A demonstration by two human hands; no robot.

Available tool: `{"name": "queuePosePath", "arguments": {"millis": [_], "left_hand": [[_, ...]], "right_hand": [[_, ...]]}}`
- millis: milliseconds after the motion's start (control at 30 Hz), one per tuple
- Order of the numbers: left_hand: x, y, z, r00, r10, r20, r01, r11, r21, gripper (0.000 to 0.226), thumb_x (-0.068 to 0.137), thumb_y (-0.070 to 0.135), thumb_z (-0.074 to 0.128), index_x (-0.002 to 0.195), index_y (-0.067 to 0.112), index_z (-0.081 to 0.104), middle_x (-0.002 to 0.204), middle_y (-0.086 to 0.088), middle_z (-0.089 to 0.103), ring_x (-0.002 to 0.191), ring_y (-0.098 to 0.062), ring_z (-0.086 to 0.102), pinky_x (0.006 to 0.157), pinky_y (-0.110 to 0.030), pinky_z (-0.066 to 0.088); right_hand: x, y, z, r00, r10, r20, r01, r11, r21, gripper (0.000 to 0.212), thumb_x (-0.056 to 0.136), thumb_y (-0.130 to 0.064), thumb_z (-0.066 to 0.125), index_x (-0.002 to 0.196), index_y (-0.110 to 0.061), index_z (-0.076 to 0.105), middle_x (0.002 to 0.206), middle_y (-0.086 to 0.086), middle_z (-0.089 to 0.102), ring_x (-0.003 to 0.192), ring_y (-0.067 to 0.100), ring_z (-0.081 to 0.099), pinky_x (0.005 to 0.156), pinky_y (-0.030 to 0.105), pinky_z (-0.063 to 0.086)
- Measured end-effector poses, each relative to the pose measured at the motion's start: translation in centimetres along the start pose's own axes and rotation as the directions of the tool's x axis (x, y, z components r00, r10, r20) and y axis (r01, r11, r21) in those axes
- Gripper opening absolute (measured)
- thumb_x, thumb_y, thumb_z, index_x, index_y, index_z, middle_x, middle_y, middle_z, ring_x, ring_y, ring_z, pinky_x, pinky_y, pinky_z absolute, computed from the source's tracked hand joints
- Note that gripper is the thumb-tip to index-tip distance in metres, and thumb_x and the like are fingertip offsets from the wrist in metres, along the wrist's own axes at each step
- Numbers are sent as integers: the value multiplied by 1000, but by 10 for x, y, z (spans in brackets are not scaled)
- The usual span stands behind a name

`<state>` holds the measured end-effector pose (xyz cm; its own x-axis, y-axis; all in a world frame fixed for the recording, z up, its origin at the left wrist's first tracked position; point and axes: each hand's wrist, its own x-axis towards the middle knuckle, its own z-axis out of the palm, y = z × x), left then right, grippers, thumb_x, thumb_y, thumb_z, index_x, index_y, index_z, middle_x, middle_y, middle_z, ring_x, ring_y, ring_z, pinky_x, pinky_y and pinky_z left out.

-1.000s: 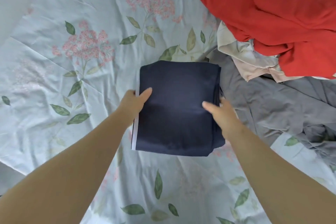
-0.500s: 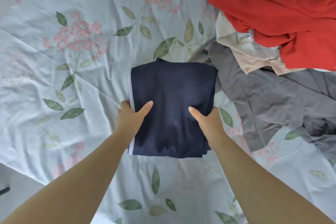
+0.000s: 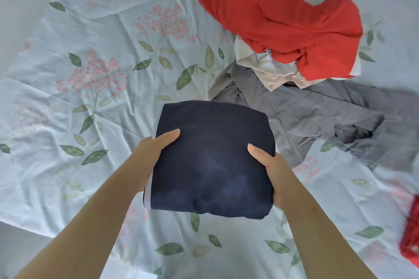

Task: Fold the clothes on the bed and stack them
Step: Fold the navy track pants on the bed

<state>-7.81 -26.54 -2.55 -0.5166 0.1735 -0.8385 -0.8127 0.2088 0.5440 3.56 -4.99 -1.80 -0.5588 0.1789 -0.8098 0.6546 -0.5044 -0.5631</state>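
left hand (image 3: pixel 156 152) clamps the navy bundle's left edge, thumb on top, fingers hidden underneath | navy bundle (image 3: pixel 213 161) folded square, held over the sheet (image 3: pixel 68 97), front centre | right hand (image 3: pixel 269 165) grips the right edge, thumb up, fingers out of sight | grey garment (image 3: pixel 317 115) crumpled behind | red scrap (image 3: pixel 410 233) blurred, cut off at the edge

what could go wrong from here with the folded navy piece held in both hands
1. The left hand and right hand grip the folded navy garment only at its side edges, and its near edge bulges, so the fold may slump open in transit.
2. The grey garment lies crumpled right beside it. Setting the bundle down there could catch that cloth or leave the bundle tilted.
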Motion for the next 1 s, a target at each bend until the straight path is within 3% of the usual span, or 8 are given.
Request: {"name": "queuePosePath", "arguments": {"millis": [100,233,367,467,633,867,1000], "left_hand": [[-47,22,21,996,64,66,-68,995,71,23,84,34,67,98,16,71,90,-4,75,83,-23,72,75,-33,54],[-103,36,60,974,143,177,-170,974,152,24,86,34,63,101,17,71,94,-4,75,86,-23,72,78,-35,54],[-142,24,116,956,195,221,-233,960,158,19,86,28,65,99,16,71,89,-3,75,79,-20,73,71,-32,53],[-170,-3,177,944,183,275,-245,947,210,15,87,28,64,91,15,70,80,-2,75,70,-18,72,65,-30,51],[-202,-73,287,929,116,351,-214,944,252,28,85,34,65,104,14,70,94,-5,75,86,-24,72,76,-34,54],[-236,-150,406,899,46,435,-203,925,321,29,85,36,65,106,15,69,96,-3,75,88,-23,72,81,-36,55],[-241,-161,440,885,43,464,-237,898,370,26,87,36,64,105,17,68,91,0,75,81,-19,72,66,-28,55]], "right_hand": [[-55,-6,-10,997,-51,-64,56,995,83,26,87,-27,64,112,-19,64,100,0,74,88,20,72,73,33,54],[-120,-10,-38,985,-121,-127,140,978,155,34,85,-29,65,117,-17,62,105,2,73,94,23,70,80,38,54],[-173,-4,-87,963,-192,-187,230,951,207,26,87,-25,64,112,-17,64,99,2,74,88,21,72,74,35,54],[-211,13,-146,943,-215,-255,277,931,239,27,86,-23,65,112,-17,64,99,3,74,89,23,72,75,35,54],[-267,48,-263,919,-188,-347,298,908,295,24,85,-20,66,109,-16,66,97,3,75,86,23,72,74,34,54],[-323,89,-388,894,-159,-419,307,898,314,23,87,-23,65,110,-17,63,96,1,75,84,19,72,69,31,54],[-329,105,-417,889,-142,-435,313,882,352,27,87,-25,64,114,-19,62,101,1,74,90,20,71,76,34,53]]}}
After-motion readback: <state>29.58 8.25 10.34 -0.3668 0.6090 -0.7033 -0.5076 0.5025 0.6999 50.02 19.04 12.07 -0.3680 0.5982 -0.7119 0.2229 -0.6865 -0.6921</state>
